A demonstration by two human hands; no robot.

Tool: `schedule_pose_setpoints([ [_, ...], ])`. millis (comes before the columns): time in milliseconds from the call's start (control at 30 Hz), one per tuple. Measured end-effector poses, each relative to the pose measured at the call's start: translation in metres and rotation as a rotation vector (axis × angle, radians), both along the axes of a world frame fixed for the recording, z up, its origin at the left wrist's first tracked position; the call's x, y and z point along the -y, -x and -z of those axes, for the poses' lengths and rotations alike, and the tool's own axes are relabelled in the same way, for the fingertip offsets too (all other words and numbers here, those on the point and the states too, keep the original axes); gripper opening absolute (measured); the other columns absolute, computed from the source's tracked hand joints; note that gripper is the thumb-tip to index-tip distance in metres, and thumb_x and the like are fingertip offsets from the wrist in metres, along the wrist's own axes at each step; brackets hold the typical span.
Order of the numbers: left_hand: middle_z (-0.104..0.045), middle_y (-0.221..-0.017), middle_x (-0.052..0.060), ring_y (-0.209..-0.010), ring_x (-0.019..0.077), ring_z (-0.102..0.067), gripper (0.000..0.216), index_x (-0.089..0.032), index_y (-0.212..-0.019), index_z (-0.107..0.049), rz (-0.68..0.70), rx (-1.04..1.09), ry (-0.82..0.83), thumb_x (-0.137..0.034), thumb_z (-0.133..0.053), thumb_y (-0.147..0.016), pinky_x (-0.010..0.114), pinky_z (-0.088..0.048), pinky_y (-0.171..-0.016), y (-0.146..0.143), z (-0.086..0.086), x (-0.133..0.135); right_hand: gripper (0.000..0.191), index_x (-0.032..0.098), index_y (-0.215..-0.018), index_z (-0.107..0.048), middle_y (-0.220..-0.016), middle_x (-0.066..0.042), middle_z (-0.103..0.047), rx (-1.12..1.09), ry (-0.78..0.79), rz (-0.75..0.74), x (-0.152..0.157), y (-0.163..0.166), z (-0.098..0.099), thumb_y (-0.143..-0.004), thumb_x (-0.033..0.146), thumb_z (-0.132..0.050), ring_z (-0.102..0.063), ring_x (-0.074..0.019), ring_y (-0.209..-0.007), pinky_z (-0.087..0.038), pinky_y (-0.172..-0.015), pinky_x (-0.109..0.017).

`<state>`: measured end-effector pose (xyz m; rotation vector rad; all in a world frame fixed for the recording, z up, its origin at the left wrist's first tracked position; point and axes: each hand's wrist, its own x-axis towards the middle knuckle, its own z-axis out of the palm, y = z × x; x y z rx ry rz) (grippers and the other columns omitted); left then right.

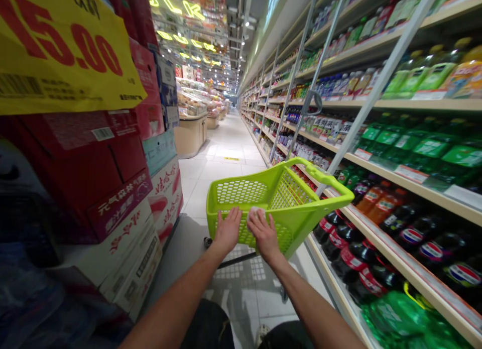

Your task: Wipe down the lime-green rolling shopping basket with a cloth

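Seemingly, the cart (288, 211) at twelve o'clock is being wiped, a tissue (253, 213) being held under the right hand (265, 233), fingers bunched, the left hand (226, 231) opened, fingers outstretched; even rim contact is called for.

Cart (303, 227) reads solid lime green from where I'm standing, honeycomb perforations in the walls; crumpled wipe (256, 209) on it is whitish. Price sign (71, 55) yellow, red digits; carton (75, 163) below dark red, purple band. Floor (193, 174) pale tile grid, soda bottles (427, 143) green.
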<state>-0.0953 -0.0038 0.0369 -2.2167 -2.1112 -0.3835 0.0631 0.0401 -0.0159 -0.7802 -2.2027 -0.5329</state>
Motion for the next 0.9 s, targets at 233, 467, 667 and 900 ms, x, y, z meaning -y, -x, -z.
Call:
schedule_pose_setpoints([
  [233, -0.03, -0.141, 0.008, -0.13, 0.0196, -0.025, 0.06, -0.015, -0.131, -0.032, 0.03, -0.024, -0.01, 0.0, -0.024, -0.074, 0.057, -0.009, -0.104, -0.006, 0.007, -0.002, 0.024, 0.026, -0.098, -0.063, -0.114, 0.0, -0.06, 0.096, 0.018, -0.023, 0.009, -0.025, 0.023, -0.087, 0.02, -0.043, -0.04, -0.0165, -0.121, -0.018, -0.104, -0.039],
  [467, -0.028, -0.141, 0.008, -0.131, 0.0188, -0.023, 0.059, -0.015, -0.132, -0.032, 0.068, -0.04, -0.028, -0.002, -0.025, -0.074, 0.053, -0.01, -0.106, -0.027, 0.008, -0.007, 0.026, 0.026, -0.103, -0.061, -0.113, -0.002, -0.061, 0.063, 0.02, 0.084, -0.005, -0.037, 0.015, -0.086, 0.017, -0.043, -0.041, -0.0174, -0.121, -0.017, -0.104, -0.044],
  [667, -0.026, -0.142, 0.009, -0.132, 0.0197, -0.02, 0.061, -0.012, -0.132, -0.03, 0.074, -0.026, -0.018, -0.003, -0.028, -0.073, 0.053, -0.008, -0.107, -0.033, 0.006, -0.008, 0.029, 0.026, -0.106, -0.06, -0.117, -0.003, -0.059, 0.046, 0.033, 0.065, 0.007, -0.055, 0.017, -0.087, 0.017, -0.04, -0.037, -0.0175, -0.123, -0.017, -0.105, -0.043],
  [900, -0.027, -0.142, 0.009, -0.131, 0.0191, -0.021, 0.06, -0.011, -0.131, -0.031, 0.102, -0.002, 0.002, -0.002, -0.027, -0.072, 0.052, -0.009, -0.106, -0.054, -0.003, -0.012, 0.03, 0.025, -0.1, -0.062, -0.11, -0.002, -0.063, 0.04, 0.006, 0.112, -0.01, -0.073, 0.013, -0.087, 0.013, -0.038, -0.043, -0.0162, -0.118, -0.018, -0.104, -0.04],
])
